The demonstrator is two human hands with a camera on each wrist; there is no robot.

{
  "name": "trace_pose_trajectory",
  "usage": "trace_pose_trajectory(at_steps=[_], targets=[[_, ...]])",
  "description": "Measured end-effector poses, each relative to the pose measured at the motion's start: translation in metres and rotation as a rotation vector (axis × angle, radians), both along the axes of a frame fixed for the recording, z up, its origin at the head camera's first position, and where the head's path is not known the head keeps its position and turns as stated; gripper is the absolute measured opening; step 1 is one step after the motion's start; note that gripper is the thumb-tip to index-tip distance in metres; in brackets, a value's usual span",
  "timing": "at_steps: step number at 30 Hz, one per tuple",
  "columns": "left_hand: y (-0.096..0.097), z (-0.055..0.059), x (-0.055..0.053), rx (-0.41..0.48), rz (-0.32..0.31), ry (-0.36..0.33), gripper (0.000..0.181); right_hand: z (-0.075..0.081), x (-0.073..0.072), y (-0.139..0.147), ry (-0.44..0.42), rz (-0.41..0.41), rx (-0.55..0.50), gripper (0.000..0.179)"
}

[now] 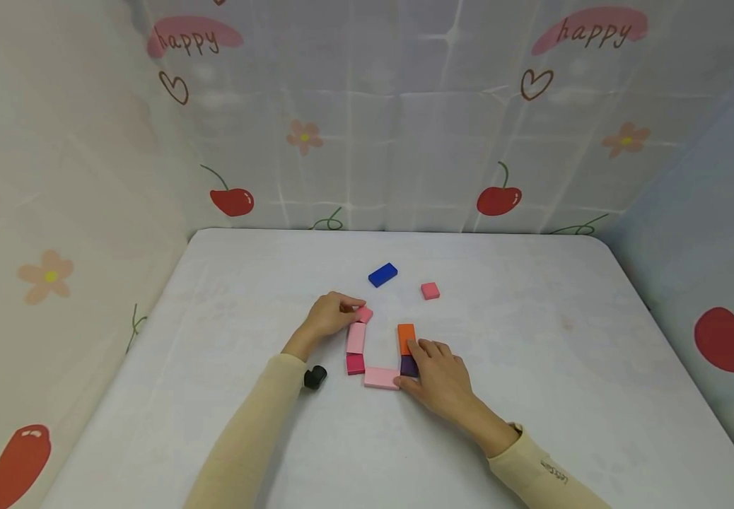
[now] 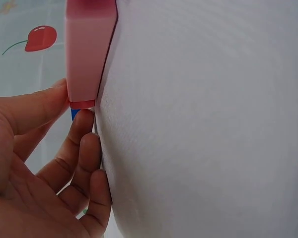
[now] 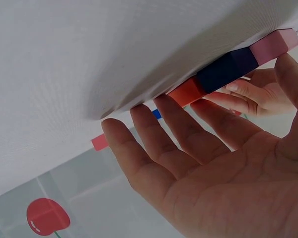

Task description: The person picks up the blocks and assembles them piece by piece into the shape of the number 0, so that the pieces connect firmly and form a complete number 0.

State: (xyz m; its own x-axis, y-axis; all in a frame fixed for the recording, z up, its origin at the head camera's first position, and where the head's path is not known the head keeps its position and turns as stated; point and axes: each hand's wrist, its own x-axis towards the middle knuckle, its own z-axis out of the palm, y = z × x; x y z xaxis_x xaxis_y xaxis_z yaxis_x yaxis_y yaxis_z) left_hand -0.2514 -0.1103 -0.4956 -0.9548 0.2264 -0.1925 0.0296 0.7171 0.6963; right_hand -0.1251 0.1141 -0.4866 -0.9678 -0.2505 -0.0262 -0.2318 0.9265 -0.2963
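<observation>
My left hand (image 1: 330, 315) pinches a small coral-pink block (image 1: 364, 314) between thumb and fingers, at the far end of a row. Nearer in that row lie a long pale pink block (image 1: 356, 338) and a dark pink block (image 1: 355, 364). My right hand (image 1: 442, 378) rests with extended fingers beside the other side of the layout. Its index finger touches the orange block (image 1: 406, 338) and its thumb the near pale pink block (image 1: 381, 378). A dark purple block (image 1: 409, 365), partly hidden by this hand, sits between those two.
Farther back on the white table (image 1: 520, 304) lie a blue block (image 1: 382, 275) and a separate coral-pink block (image 1: 430, 290). A black object (image 1: 315, 377) shows beside the left cuff. A printed curtain (image 1: 380, 106) stands behind the table.
</observation>
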Motion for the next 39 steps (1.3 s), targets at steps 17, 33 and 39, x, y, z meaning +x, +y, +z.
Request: trace_pose_trajectory(at_steps=[17, 33, 39], targets=[[0.000, 0.000, 0.001, 0.005, -0.004, 0.004, 0.030, 0.001, 0.000, 0.000, 0.003, -0.002, -0.001, 0.071], [-0.014, 0.006, 0.017, -0.017, -0.080, 0.142, 0.051, 0.000, 0.001, 0.000, -0.001, -0.004, -0.004, 0.071], [-0.019, 0.013, 0.040, -0.073, -0.259, 0.184, 0.066, 0.001, 0.001, 0.000, -0.002, -0.003, -0.002, 0.070]])
